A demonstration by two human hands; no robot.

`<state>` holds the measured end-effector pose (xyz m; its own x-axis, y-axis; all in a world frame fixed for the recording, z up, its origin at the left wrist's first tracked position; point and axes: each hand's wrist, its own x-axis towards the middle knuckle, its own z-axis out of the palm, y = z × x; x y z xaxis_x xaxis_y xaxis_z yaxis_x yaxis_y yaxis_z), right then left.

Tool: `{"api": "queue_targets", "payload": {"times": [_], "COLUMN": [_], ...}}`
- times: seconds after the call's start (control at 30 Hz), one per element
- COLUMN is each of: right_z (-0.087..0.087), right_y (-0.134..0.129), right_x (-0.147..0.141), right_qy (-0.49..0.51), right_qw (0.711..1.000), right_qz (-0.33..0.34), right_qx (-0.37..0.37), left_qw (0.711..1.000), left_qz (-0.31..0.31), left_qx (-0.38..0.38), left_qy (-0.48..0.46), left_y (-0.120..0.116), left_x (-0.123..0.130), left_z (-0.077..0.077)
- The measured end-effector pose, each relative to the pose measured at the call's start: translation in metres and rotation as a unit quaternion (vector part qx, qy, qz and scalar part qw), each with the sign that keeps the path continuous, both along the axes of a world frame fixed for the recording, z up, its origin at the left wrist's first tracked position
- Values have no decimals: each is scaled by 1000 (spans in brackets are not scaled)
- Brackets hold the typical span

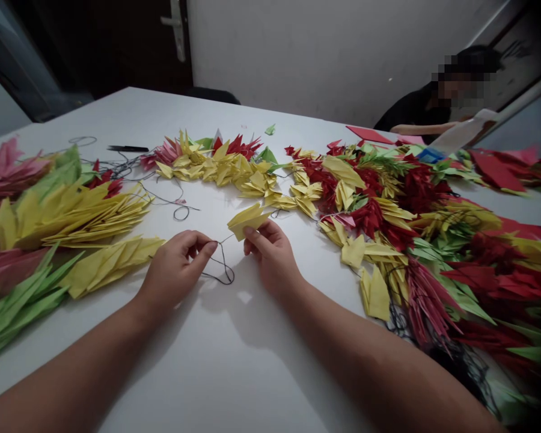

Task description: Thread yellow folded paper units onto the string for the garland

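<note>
Between the thumb and fingers of my right hand (273, 255) is a folded yellow paper piece (247, 221), lifted a little above the white table (234, 361). My left hand (178, 267) pinches a dark thread (225, 273), which loops down between the two hands. A thin straight length, maybe a needle, runs from the left fingertips toward the yellow paper; whether it passes through is hidden. Left of my left hand lies a row of folded yellow pieces (110, 264). Beyond both hands stretches a garland of yellow folded paper (225, 165).
Red, green and yellow paper strands (388, 210) heap on the right, with tangled dark thread (466, 361) near the front. Pink, green and yellow bundles (72, 216) fill the left side. Dark tweezers or snips (128, 148) lie at the back left. Another person (426, 105) sits at the far right.
</note>
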<state>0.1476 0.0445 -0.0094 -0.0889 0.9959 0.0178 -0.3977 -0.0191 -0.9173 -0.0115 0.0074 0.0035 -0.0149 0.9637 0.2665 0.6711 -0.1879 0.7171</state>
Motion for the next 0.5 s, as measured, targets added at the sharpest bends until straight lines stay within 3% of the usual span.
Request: {"api": "queue_targets", "payload": {"times": [0.2,0.5], "right_z": [-2,-2], "right_y": [3,2], "right_x": [1,2], "right_qy": [21,28], "right_qw": [999,999], "right_qz": [-28,-27], "right_qx": [-15,-27], "left_qw": [995,953], "left_qz": [15,42], "left_qx": [-16,-78], "left_qy": [-96,-289], "left_y": [-2,-3], "left_x": [3,5], "left_z": [3,2]}}
